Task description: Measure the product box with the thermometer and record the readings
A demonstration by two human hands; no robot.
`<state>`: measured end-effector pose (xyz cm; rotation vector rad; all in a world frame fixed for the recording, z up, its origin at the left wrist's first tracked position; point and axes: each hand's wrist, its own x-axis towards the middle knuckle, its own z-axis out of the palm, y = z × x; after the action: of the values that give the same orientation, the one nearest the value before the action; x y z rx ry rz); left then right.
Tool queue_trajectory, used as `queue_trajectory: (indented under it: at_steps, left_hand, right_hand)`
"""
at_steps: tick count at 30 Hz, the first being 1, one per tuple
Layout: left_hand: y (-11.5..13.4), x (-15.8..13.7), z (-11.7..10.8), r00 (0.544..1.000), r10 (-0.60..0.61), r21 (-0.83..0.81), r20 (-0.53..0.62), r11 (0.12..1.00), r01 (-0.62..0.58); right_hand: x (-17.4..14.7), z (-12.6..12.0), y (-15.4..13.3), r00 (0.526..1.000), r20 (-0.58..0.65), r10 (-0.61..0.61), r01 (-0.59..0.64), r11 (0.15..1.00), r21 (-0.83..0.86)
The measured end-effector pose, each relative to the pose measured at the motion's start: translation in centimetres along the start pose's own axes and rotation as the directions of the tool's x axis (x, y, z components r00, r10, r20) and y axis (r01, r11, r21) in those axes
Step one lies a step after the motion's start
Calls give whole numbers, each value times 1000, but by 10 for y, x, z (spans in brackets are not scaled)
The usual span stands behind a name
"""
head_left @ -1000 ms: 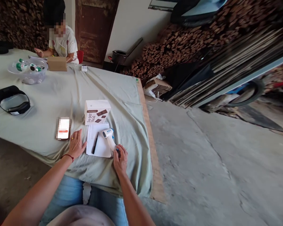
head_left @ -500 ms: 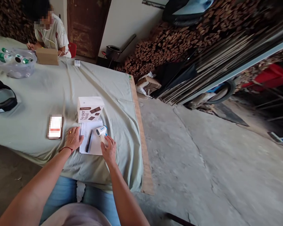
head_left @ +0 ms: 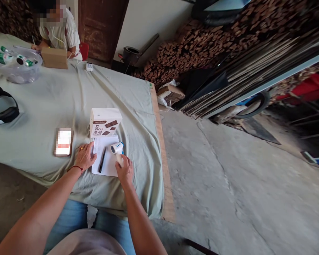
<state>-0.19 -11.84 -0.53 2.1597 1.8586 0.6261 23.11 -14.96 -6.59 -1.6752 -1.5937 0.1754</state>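
Note:
My right hand (head_left: 126, 170) is wrapped round the handle of a white and blue infrared thermometer (head_left: 117, 148), over the right side of an open notebook (head_left: 110, 167). On the page lies a black pen (head_left: 102, 160), left of the thermometer. My left hand (head_left: 85, 157) rests at the notebook's left edge, fingers stretched out, holding nothing. Just behind the notebook stands a white box (head_left: 105, 121) printed "Super Meal". A phone (head_left: 63, 142) with a lit screen lies to the left of my left hand.
A headset with a black strap (head_left: 5, 115) lies at the far left. Behind it are a clear basin (head_left: 22, 77) with bottles and a cardboard box (head_left: 54, 58), where another person (head_left: 61, 32) sits writing. A wooden table edge (head_left: 163, 152) borders the cloth at right.
The view has shifted slightly, so the table things sit a little further right. My right hand grips the thermometer's handle, which now stands more upright. My left hand stays by the notebook.

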Motion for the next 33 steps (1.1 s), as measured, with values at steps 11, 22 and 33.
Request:
queue_trajectory:
  at_steps: [11,22,33]
  left_hand:
    - [-1,2,1,1000,-12,-60,-2,998,11]
    - [3,0,1,1000,-10,-9,16,1000,11]
    - [6,0,-3,999,-32,-22,34,999,33]
  right_hand:
    - [12,-4,-3,997,52,51,-51,999,-9]
    - [9,-8,-5,990,92,105,-98,993,-72]
    - [9,-2,-59,994,52,-97,103,987,-121]
